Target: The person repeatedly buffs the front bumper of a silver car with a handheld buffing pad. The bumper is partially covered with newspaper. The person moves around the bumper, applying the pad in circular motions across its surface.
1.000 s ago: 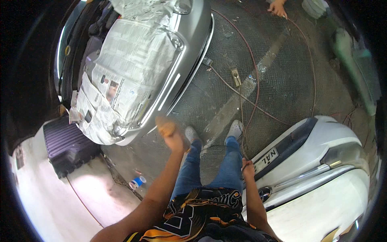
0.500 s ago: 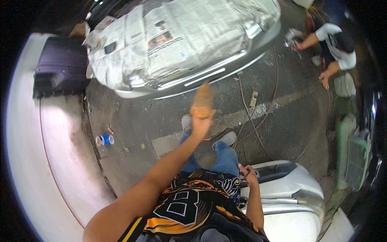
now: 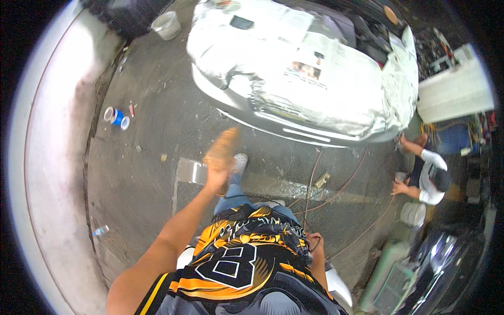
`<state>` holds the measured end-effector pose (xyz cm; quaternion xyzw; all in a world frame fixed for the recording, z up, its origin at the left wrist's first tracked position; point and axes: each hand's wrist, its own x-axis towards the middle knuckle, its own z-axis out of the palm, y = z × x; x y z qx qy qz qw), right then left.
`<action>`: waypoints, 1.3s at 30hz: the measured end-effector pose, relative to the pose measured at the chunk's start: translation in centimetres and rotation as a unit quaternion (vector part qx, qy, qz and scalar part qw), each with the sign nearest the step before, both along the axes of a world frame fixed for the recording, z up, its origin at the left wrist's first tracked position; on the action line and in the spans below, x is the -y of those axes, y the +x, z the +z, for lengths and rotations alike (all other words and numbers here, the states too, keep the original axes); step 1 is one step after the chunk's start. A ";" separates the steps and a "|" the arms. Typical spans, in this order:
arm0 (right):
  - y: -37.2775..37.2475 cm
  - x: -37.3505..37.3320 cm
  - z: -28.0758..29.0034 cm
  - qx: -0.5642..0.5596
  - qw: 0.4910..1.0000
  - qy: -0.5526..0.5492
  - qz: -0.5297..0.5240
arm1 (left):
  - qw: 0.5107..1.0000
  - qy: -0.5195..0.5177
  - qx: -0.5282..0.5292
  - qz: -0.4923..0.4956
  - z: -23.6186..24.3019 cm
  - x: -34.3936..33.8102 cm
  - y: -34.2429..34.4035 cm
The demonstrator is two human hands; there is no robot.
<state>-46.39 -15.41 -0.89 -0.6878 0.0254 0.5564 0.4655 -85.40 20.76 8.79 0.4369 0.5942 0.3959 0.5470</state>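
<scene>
My left hand (image 3: 216, 167) reaches forward over the floor, its fingers closed on an elongated orange-brown thing (image 3: 227, 140). Motion smears that thing, so its kind is unclear. Ahead of it stands a car front with a grey bumper (image 3: 294, 131), covered above with newspaper and clear plastic sheeting (image 3: 341, 86); a gap of floor lies between. At my right hip, my right hand (image 3: 314, 242) is curled around what looks like a thin dark cord. Part of that hand is hidden by my shirt.
A person (image 3: 433, 178) crouches by the bumper's right end, near a white bucket (image 3: 413, 214). Hoses (image 3: 346, 191) cross the floor around a small block (image 3: 322, 179). Left are a blue can (image 3: 113, 116), a pale bucket (image 3: 166, 25) and a bottle (image 3: 101, 230). A white panel is behind me.
My view has turned left, so the car sits farther right. My left hand still holds the orange-brown thing. The crouching person's one hand now reaches to the bumper's end.
</scene>
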 end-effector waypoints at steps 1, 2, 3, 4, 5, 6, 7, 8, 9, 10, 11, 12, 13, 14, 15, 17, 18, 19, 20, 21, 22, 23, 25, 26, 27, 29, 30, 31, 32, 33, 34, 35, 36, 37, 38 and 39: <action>0.3 -1.0 0.1 0.021 0.997 -0.046 0.055 | 1.000 -0.001 -0.008 -0.022 1.0 0.0 0.1; 0.2 -2.0 0.2 0.003 0.998 -0.036 0.054 | 0.999 -0.025 -0.003 -0.044 1.9 -0.2 0.1; 0.0 -2.9 0.1 -0.014 0.998 -0.014 0.058 | 0.996 -0.050 0.009 -0.067 2.7 -0.6 0.0; 0.0 -3.9 0.1 -0.030 0.998 0.006 0.051 | 1.000 0.002 0.003 -0.025 3.3 -1.5 -0.2; 0.1 -4.8 0.1 0.004 0.998 -0.052 0.044 | 0.999 0.051 0.001 0.016 3.6 -2.6 -0.5; -0.2 -5.8 -0.2 0.033 0.997 -0.054 0.042 | 0.995 0.059 0.030 0.069 3.6 -4.1 -1.4; -0.9 -6.8 -0.7 0.067 0.996 -0.046 0.041 | 0.988 0.070 0.058 0.121 3.2 -5.4 -2.2; -1.3 -7.6 -0.8 0.123 0.990 -0.068 0.028 | 0.975 0.041 0.119 0.183 2.4 -7.2 -3.2; -1.1 -8.7 -0.6 0.056 0.994 -0.095 -0.012 | 0.954 0.013 0.179 0.242 1.3 -8.7 -4.2; -1.3 -9.5 -0.2 0.067 0.996 -0.061 0.028 | 0.949 0.017 0.178 0.259 0.2 -9.8 -5.6; -1.8 -10.1 0.3 0.102 0.992 -0.056 0.049 | 0.945 0.021 0.176 0.274 -0.9 -10.8 -7.6; -2.3 -10.6 1.0 0.142 0.987 -0.051 0.062 | 0.941 0.038 0.180 0.284 -1.9 -11.4 -9.5; -2.5 -11.3 1.6 0.086 0.993 -0.049 0.062 | 0.955 0.023 0.155 0.252 -2.6 -11.4 -11.2; -3.0 -12.3 1.8 0.076 0.993 -0.092 0.017 | 0.967 0.022 0.135 0.216 -3.1 -11.3 -13.1; -3.5 -12.9 2.1 0.053 0.993 -0.105 -0.023 | 0.973 0.014 0.118 0.196 -3.2 -11.5 -14.6; -4.1 -13.8 3.1 -0.070 0.989 -0.069 -0.110 | 0.981 -0.006 0.088 0.172 -2.3 -12.2 -17.4; -4.7 -14.2 3.4 -0.037 0.997 -0.052 -0.044 | 0.980 -0.011 0.089 0.180 -1.6 -13.0 -18.5; -5.4 -14.4 3.9 0.016 0.998 -0.053 -0.004 | 0.978 -0.004 0.091 0.187 -0.8 -13.9 -19.6; -6.1 -14.5 4.5 0.080 0.994 -0.067 0.019 | 0.979 -0.004 0.100 0.178 0.1 -15.5 -21.3; -6.7 -15.0 4.9 0.069 0.994 -0.079 0.032 | 0.981 0.021 0.104 0.165 0.9 -17.4 -22.9; -7.2 -15.9 5.1 0.068 0.993 -0.097 0.031 | 0.972 0.000 0.132 0.192 1.4 -19.4 -24.2; -7.9 -16.7 5.3 0.063 0.993 -0.085 0.044 | 0.965 0.015 0.155 0.210 1.7 -21.1 -25.1; -9.0 -18.1 5.4 0.056 0.990 -0.093 0.087 | 0.953 -0.001 0.157 0.258 1.1 -23.6 -26.3; -9.1 -19.0 5.3 0.030 0.991 -0.077 0.104 | 0.949 0.027 0.165 0.268 0.4 -24.4 -26.8; -9.3 -20.0 5.3 -0.046 0.993 -0.028 0.110 | 0.947 0.008 0.183 0.262 -0.5 -24.7 -26.9; -10.3 -20.8 5.2 0.036 0.991 -0.055 0.117 | 0.953 -0.061 0.161 0.248 -3.1 -23.9 -26.0; -10.5 -21.1 5.2 0.082 0.989 -0.082 0.096 | 0.956 -0.091 0.143 0.240 -4.5 -23.2 -25.4; -10.5 -21.1 5.4 0.101 0.980 -0.081 0.149 | 0.963 -0.096 0.135 0.214 -5.9 -22.1 -24.4; -10.2 -20.7 5.7 0.121 0.968 -0.081 0.203 | 0.968 -0.105 0.119 0.192 -7.1 -20.5 -23.1; -9.7 -20.3 5.9 0.151 0.953 -0.118 0.235 | 0.971 -0.090 0.131 0.181 -8.2 -18.7 -21.3; -9.3 -20.0 5.7 0.115 0.976 -0.104 0.153 | 0.976 -0.069 0.148 0.144 -9.0 -17.2 -20.1; -9.0 -19.6 5.0 0.089 0.987 -0.123 0.047 | 0.987 -0.077 0.100 0.098 -9.4 -15.8 -19.1; -8.7 -19.0 4.4 0.052 0.988 -0.128 -0.066 | 0.991 -0.101 0.079 0.042 -9.6 -14.8 -18.7; -6.9 -18.4 4.9 0.103 0.967 -0.080 0.217 | 0.991 -0.120 0.057 -0.016 -9.6 -14.0 -18.2; -6.7 -18.0 3.9 0.106 0.971 -0.108 0.186 | 0.984 -0.160 0.057 -0.057 -9.3 -13.2 -17.9; -6.7 -17.7 2.9 0.141 0.964 -0.164 0.153 | 0.974 -0.193 0.062 -0.098 -8.9 -12.9 -17.6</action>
